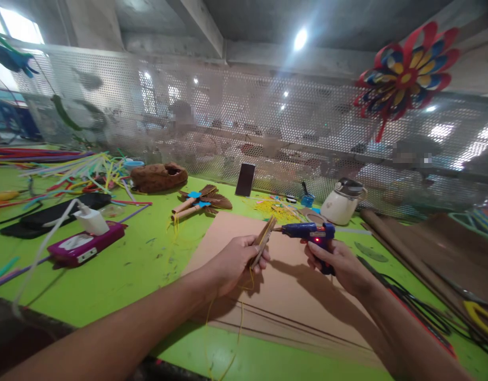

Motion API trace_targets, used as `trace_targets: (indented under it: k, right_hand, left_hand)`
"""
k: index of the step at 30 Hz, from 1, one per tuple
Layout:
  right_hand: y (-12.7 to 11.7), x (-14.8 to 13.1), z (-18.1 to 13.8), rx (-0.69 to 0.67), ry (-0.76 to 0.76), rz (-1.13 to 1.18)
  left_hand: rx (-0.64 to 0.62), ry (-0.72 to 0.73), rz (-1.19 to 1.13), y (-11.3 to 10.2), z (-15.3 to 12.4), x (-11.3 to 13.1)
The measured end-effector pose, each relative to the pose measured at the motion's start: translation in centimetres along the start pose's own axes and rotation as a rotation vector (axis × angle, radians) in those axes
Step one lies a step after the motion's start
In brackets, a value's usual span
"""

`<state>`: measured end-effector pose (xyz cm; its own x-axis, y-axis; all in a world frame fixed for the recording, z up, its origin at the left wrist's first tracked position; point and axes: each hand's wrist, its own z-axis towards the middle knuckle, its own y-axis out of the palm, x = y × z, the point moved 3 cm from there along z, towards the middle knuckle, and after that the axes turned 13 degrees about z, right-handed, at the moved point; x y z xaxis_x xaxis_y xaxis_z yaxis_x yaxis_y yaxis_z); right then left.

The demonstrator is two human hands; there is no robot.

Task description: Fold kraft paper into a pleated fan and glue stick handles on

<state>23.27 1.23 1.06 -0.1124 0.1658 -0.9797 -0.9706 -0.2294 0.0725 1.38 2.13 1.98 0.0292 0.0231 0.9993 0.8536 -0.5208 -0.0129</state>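
Currently, the left hand (236, 259) is pinching a thin brown strip (263, 246) between thumb and fingers, while the right hand (337, 259), set apart, is wrapping round the handle of a blue hot-glue gun (307, 231). The gun's nozzle is pointing at the strip's upper end; contact is unclear. Being apparently light, stiff and easily creased, the strip is probably suiting a low grip on its flat faces. Yellow thread (242, 323) is dangling limply below the left hand; smooth tan sheets (218, 238) are lying beneath both hands.

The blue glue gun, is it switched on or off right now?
On, most likely: a red light glows on the side of the blue glue gun. Whether glue is coming out, I cannot tell.
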Motion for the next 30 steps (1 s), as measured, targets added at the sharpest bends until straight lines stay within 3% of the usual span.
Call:
trace_targets:
  k: [14,30]
  right_hand:
    - [-0.25,-0.05,0.18,0.098,-0.070,0.028]
    - [-0.07,0.44,0.25,0.061,-0.022,0.135]
  left_hand:
    - [-0.011,-0.025,-0.051,0.09,-0.12,0.12]
    - [-0.043,0.031,-0.067,0.10,0.14,-0.29]
